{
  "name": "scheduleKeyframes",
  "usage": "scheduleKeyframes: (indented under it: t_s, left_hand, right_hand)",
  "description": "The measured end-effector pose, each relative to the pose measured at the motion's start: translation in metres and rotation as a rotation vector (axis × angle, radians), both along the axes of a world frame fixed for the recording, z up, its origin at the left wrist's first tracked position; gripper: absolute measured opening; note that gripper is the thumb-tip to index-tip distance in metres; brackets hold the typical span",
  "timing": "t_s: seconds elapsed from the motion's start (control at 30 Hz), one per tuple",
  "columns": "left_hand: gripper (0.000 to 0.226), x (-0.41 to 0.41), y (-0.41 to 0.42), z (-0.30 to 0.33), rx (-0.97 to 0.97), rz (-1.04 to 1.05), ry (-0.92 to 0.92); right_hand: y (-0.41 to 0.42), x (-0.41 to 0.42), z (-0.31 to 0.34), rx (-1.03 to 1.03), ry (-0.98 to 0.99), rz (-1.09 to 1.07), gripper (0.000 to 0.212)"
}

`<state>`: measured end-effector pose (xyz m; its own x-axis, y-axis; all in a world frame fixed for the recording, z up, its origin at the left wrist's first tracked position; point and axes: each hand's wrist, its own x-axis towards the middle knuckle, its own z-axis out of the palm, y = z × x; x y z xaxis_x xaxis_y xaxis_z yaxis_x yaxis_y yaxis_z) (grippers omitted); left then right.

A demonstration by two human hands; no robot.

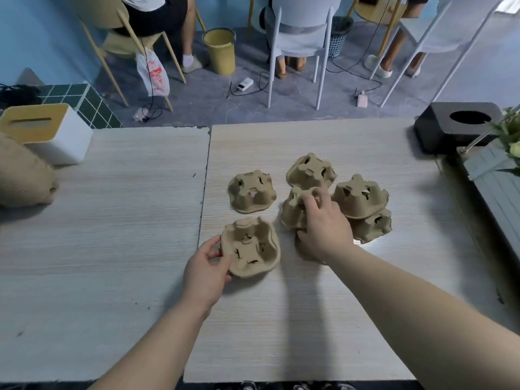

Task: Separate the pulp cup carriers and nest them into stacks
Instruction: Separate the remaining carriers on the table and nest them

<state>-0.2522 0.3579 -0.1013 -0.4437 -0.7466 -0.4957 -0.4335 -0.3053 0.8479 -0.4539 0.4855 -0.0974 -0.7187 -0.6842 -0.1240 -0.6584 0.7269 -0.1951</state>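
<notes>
Both forearms reach up from the bottom edge of the frame, and from where I sit they are the closest things to the lens. At centre, the left hand (206, 267) pinches the near-left rim of an upturned carrier (251, 247), thumb on the lip and fingers curled beneath; its cups face upward, which I judge makes it the base ready to receive the next piece. Just right of centre, the right hand (323, 225) is curled over a dome-side-up carrier (292, 211), fingertips hooked on its top and thumb at its lower edge, a grip that looks meant to lift it free of its neighbours. Another piece seems to lie under that palm, but I cannot make it out. Right of that, a two-high pile (363, 205) sits crooked, the upper one skewed over the lower, so it is not truly nested. Further up the frame lie a rear carrier (311, 171) and, to its left, a lone carrier (251, 191), both inverted on the pale wooden table (337, 305). At upper left stands a tissue box (47, 133), well apart from the work.
</notes>
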Motion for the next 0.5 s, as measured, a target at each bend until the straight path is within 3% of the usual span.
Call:
scheduleKeyframes:
  t_s: [0.17,0.33,0.5]
  left_hand:
    - [0.049,-0.005,-0.004,0.002,0.001,-0.012,-0.01]
    - [0.048,-0.012,-0.007,0.004,-0.009,-0.035,-0.007]
    - [0.048,-0.017,-0.007,0.005,-0.003,-0.048,-0.015]
  right_hand:
    - [0.0,-0.005,0.002,-0.014,0.052,0.041,0.057]
    - [0.003,-0.012,0.014,-0.246,-0.093,-0.239,0.049]
    - [0.015,-0.021,0.014,-0.315,-0.273,-0.446,0.039]
